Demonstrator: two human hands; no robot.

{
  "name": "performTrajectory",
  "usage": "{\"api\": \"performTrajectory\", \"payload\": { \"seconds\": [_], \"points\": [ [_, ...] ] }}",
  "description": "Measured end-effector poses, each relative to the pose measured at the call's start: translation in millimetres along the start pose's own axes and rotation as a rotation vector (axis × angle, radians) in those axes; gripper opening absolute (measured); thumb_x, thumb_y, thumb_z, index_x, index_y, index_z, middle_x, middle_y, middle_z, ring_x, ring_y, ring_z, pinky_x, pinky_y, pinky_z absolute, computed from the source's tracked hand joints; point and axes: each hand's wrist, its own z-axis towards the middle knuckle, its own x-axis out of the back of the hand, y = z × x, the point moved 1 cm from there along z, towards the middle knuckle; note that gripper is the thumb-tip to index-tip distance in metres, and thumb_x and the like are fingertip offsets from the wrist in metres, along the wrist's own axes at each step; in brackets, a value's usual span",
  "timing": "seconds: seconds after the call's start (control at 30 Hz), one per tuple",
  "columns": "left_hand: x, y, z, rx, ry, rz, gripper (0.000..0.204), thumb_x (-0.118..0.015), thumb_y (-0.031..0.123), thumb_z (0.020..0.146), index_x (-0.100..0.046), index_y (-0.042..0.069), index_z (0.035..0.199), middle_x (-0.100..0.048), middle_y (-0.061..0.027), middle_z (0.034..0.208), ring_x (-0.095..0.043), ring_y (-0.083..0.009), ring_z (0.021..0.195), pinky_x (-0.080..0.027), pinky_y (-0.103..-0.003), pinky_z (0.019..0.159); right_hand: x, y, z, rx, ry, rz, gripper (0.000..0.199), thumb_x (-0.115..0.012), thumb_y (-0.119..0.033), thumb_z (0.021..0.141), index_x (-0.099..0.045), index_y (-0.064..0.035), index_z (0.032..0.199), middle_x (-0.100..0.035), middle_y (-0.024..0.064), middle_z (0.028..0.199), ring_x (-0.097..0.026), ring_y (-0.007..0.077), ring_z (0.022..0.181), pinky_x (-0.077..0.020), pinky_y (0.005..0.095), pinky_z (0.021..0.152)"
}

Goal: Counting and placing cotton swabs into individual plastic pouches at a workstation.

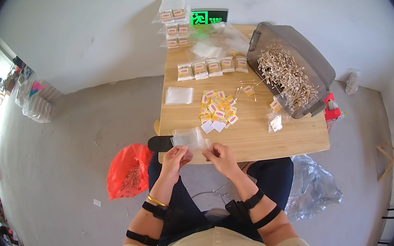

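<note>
At the table's near edge, my left hand is closed on a small clear plastic bag. Thumb and fingers of my right hand pinch a see-through piece of plastic at the bag's right side; whether it belongs to the same bag is hard to make out. Just beyond my hands lies a loose pile of small yellow-and-white cards, two of them white side up. A flat stack of clear bags rests farther left. Some loose cotton swabs lie right of the cards.
A grey bin heaped with cotton swabs stands tilted at right. Filled packs form a row, with more stacked at the back left beside a lit green sign. A red bag sits on the floor, left.
</note>
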Motion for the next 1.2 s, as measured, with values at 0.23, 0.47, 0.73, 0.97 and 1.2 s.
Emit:
{"api": "performTrajectory", "payload": {
  "seconds": [0.23,0.47,0.73,0.97,1.2],
  "points": [
    [-3,12,1,-0.47,0.359,0.722,0.015,-0.054,0.014,0.1,-0.057,0.003,0.09,-0.061,-0.0088,0.073,-0.064,-0.0164,0.07,-0.05,-0.03,0.067,-26,-44,-17,0.662,0.089,-0.578,0.015,-0.067,-0.012,0.091,-0.059,-0.0009,0.084,-0.065,0.0074,0.069,-0.063,0.0159,0.062,-0.0474,0.0314,0.061],
    [-2,34,2,-0.756,0.278,0.794,0.013,-0.058,0.01,0.097,-0.058,0.0,0.089,-0.063,-0.0097,0.074,-0.062,-0.0164,0.064,-0.048,-0.031,0.06,-15,-27,7,0.013,0.03,0.192,0.015,-0.066,-0.014,0.092,-0.061,-0.001,0.086,-0.064,0.0076,0.068,-0.062,0.0147,0.062,-0.0459,0.0264,0.064],
    [25,18,47,-0.384,0.277,0.471,0.019,-0.055,0.018,0.1,-0.061,0.001,0.093,-0.066,-0.0065,0.078,-0.064,-0.0162,0.069,-0.05,-0.032,0.059,-27,-27,20,0.569,0.19,-0.648,0.007,-0.067,-0.01,0.085,-0.062,-0.0044,0.084,-0.06,0.0096,0.079,-0.057,0.0297,0.082,-0.0445,0.04,0.07],
    [17,32,49,-0.673,0.409,1.229,0.021,-0.059,0.027,0.096,-0.059,0.006,0.099,-0.064,-0.0211,0.082,-0.064,-0.0392,0.076,-0.05,-0.045,0.065,-35,-26,29,0.168,0.089,-0.405,0.016,-0.072,-0.016,0.083,-0.063,-0.0043,0.078,-0.061,0.0106,0.083,-0.057,0.0325,0.09,-0.0443,0.0423,0.079],
    [25,24,52,-0.653,0.47,1.366,0.049,-0.071,0.027,0.086,-0.051,0.005,0.124,-0.061,-0.0181,0.113,-0.059,-0.036,0.105,-0.046,-0.046,0.088,-35,10,46,0.139,0.222,-0.784,0.031,-0.076,-0.034,0.08,-0.063,-0.0067,0.086,-0.061,0.0129,0.091,-0.058,0.0336,0.095,-0.0432,0.0458,0.085]
  ]
}}
